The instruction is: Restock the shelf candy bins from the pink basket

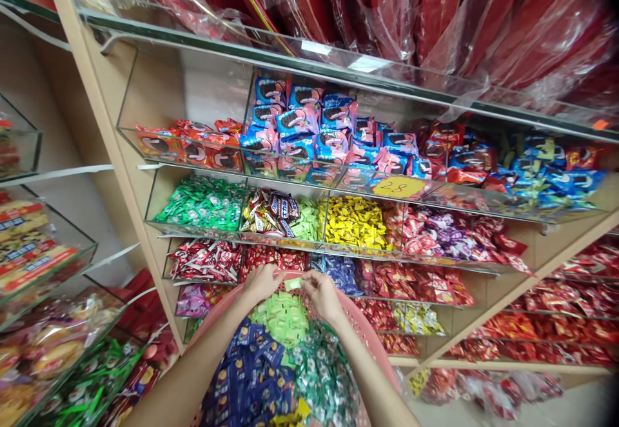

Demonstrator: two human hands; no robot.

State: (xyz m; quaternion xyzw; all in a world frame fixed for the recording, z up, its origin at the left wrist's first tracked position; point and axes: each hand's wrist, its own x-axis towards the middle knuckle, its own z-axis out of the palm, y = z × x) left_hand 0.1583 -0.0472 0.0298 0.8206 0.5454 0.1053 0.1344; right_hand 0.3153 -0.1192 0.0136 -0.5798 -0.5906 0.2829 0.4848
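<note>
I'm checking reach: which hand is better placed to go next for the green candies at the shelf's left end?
Left, probably: the left hand is nearer the green candies; the right hand is farther over, at a pale packet. Whether the left touches that packet is unclear.

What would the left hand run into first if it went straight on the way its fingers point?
Most likely the small light green packet just past the left hand's fingertips, then the right hand; depth is hard to judge from this view.
</note>
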